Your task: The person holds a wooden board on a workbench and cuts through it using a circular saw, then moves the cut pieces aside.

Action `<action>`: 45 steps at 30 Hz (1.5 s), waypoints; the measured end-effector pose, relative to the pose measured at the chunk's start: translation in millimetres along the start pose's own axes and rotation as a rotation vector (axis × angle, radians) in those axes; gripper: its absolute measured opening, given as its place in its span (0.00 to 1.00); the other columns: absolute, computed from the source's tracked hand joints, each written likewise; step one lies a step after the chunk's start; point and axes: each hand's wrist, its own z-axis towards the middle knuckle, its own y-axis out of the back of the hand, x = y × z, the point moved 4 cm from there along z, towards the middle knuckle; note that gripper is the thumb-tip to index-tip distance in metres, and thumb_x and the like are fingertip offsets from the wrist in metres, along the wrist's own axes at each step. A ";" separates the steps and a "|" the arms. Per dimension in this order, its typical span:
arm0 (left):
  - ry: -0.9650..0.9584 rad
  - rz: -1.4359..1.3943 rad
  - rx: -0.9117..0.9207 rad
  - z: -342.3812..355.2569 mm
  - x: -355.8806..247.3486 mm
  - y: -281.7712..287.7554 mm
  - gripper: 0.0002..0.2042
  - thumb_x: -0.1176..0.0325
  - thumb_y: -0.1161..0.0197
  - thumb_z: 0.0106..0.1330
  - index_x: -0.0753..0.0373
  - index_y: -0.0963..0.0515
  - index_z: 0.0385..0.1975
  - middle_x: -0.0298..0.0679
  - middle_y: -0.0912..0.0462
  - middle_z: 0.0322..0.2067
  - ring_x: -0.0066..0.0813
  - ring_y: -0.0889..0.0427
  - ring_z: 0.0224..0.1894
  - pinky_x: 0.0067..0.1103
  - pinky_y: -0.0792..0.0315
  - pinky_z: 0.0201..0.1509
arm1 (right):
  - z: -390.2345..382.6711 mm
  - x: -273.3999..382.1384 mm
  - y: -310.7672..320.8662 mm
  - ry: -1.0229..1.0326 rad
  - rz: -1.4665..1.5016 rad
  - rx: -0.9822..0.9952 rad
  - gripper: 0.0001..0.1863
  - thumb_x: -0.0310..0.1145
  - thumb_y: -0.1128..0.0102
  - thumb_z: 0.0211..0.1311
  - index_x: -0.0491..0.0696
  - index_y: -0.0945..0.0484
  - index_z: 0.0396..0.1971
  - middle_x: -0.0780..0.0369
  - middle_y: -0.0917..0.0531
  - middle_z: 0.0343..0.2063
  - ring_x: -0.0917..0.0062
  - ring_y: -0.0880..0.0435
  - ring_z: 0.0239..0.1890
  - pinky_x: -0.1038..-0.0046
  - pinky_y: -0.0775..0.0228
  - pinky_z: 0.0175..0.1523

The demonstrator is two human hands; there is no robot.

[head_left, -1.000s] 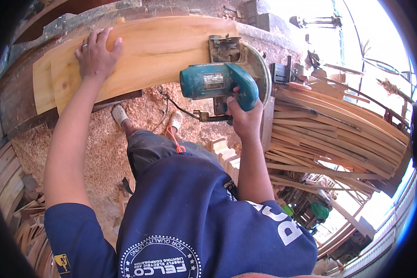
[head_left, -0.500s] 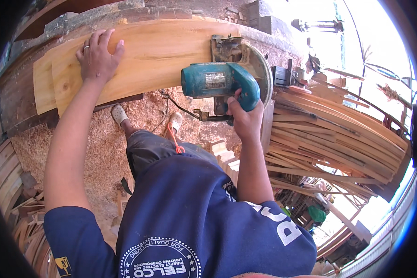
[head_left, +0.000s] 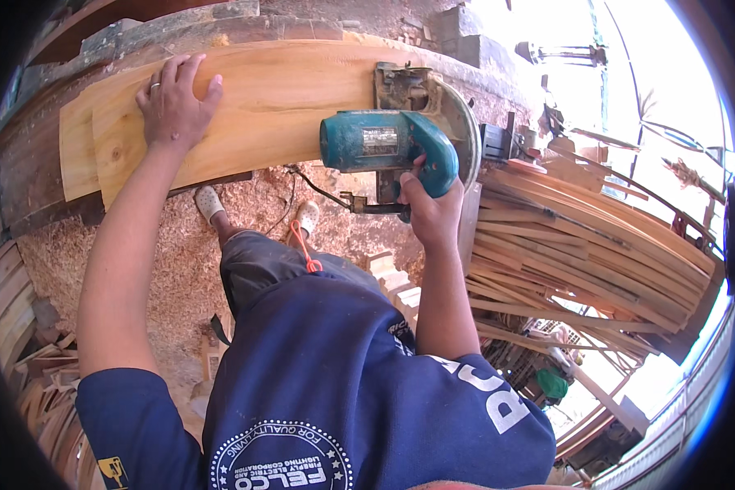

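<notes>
My right hand (head_left: 430,208) is wrapped round the rear handle of a teal circular saw (head_left: 367,140). The saw rests with its metal base on the right end of a wide, pale wooden board (head_left: 261,90); its blade is hidden from here. A black power cord trails from the saw's handle to the left, under the board. Toward the board's left part, my left hand (head_left: 175,102) lies on the wood with its fingers stretched out, a ring on one of them. A second board edge shows beneath the top one at the left.
Stacked wooden strips (head_left: 596,237) fill the right side. Wood shavings (head_left: 139,269) cover the floor around my feet. Concrete blocks (head_left: 474,41) stand beyond the saw, and more cut wood (head_left: 49,392) lies at the lower left. A dark bench (head_left: 28,175) supports the boards.
Hands, saw and board keep nearly the same places; the whole view has shifted very slightly.
</notes>
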 end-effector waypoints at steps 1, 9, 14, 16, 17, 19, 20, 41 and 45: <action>0.002 -0.003 -0.001 0.1 0.2 0.2 0.25 0.46 0.40 0.71 0.44 0.25 0.66 0.32 0.25 0.65 0.36 0.27 0.69 0.47 0.43 0.74 | 0.8 0.0 0.1 0.010 -0.020 -0.009 0.12 0.25 0.32 0.60 0.44 0.22 0.43 0.66 0.18 0.28 0.84 0.19 0.27 0.77 0.27 0.33; -0.004 -0.011 -0.017 -2.0 -0.8 1.9 0.25 0.46 0.40 0.71 0.44 0.25 0.66 0.32 0.24 0.64 0.37 0.26 0.68 0.46 0.43 0.74 | 4.1 2.1 1.2 0.015 -0.029 0.008 0.11 0.25 0.32 0.59 0.44 0.22 0.41 0.66 0.19 0.25 0.84 0.19 0.26 0.77 0.27 0.33; -0.009 -0.005 -0.019 -1.6 -0.5 2.1 0.25 0.46 0.40 0.71 0.44 0.25 0.66 0.33 0.24 0.63 0.37 0.26 0.68 0.46 0.43 0.74 | 4.7 6.5 -1.5 0.009 -0.005 0.009 0.11 0.25 0.32 0.60 0.44 0.22 0.40 0.66 0.18 0.26 0.84 0.19 0.26 0.76 0.27 0.32; -0.010 -0.007 -0.012 -1.6 -0.4 2.0 0.25 0.46 0.40 0.71 0.45 0.25 0.66 0.33 0.24 0.64 0.37 0.27 0.68 0.47 0.43 0.74 | 5.2 6.4 -1.7 0.010 -0.006 0.009 0.10 0.25 0.32 0.60 0.44 0.22 0.40 0.66 0.18 0.26 0.84 0.19 0.25 0.76 0.27 0.32; -0.011 -0.008 -0.013 -1.2 -0.6 1.9 0.25 0.46 0.40 0.71 0.45 0.25 0.66 0.33 0.24 0.64 0.37 0.27 0.68 0.47 0.43 0.74 | 6.0 6.2 -1.3 0.010 -0.006 0.007 0.10 0.25 0.32 0.60 0.44 0.22 0.40 0.66 0.18 0.26 0.84 0.19 0.25 0.76 0.27 0.32; -0.006 -0.010 -0.015 -1.2 -0.8 1.4 0.25 0.46 0.41 0.71 0.45 0.25 0.66 0.34 0.25 0.64 0.37 0.27 0.68 0.47 0.43 0.74 | 7.8 6.1 -0.4 0.029 -0.050 0.010 0.10 0.25 0.33 0.60 0.44 0.22 0.40 0.66 0.18 0.26 0.85 0.19 0.25 0.77 0.27 0.32; -0.007 -0.010 -0.014 -1.0 -0.9 1.1 0.25 0.46 0.41 0.71 0.45 0.25 0.66 0.34 0.25 0.64 0.37 0.27 0.68 0.47 0.43 0.74 | 8.5 7.4 -0.8 0.029 -0.050 0.009 0.10 0.25 0.33 0.60 0.44 0.22 0.40 0.66 0.18 0.26 0.85 0.19 0.25 0.77 0.27 0.32; 0.004 0.003 -0.015 -2.2 -0.4 1.4 0.25 0.46 0.41 0.71 0.44 0.25 0.66 0.33 0.24 0.64 0.38 0.26 0.67 0.47 0.42 0.73 | 22.3 12.0 -6.7 0.075 -0.019 0.035 0.11 0.25 0.33 0.59 0.43 0.22 0.41 0.65 0.18 0.26 0.84 0.19 0.24 0.76 0.26 0.31; 0.002 -0.011 -0.015 -2.0 -0.3 1.8 0.25 0.46 0.41 0.71 0.44 0.25 0.66 0.33 0.24 0.63 0.38 0.26 0.67 0.47 0.42 0.73 | 27.3 11.2 -8.3 0.079 -0.023 0.034 0.11 0.25 0.33 0.60 0.43 0.22 0.41 0.65 0.18 0.26 0.84 0.19 0.24 0.77 0.26 0.31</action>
